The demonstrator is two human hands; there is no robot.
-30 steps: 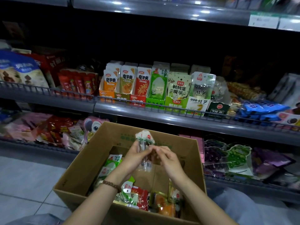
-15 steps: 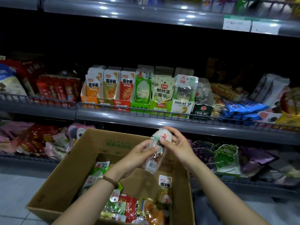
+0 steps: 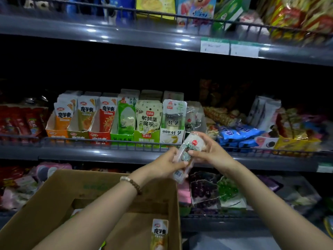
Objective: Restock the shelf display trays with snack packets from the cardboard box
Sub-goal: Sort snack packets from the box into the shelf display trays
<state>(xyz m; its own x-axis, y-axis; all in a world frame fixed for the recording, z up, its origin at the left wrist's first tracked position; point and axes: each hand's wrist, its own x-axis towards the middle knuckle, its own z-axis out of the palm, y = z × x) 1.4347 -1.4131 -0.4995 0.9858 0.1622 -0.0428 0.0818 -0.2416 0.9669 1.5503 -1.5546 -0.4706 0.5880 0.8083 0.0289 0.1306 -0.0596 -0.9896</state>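
Clear snack packet (image 3: pixel 186 154) held tilted at frame centre, just before middle shelf (image 3: pixel 90 154) rail, above far right corner of cardboard box (image 3: pixel 54 195). Left hand (image 3: pixel 166 164) fingers clamped on packet's lower half; right hand (image 3: pixel 211 150) fingers pinched upper half. Display trays (image 3: pixel 147 138) stood in row on shelf, centre left. Another packet (image 3: pixel 159 233) lay in box, bottom centre.

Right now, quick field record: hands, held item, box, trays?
left hand: holds clear packet at lower end
right hand: holds its upper end
clear packet: tilted, in front of shelf edge
cardboard box: open, yellow packet inside
display trays: row on middle shelf, packets upright
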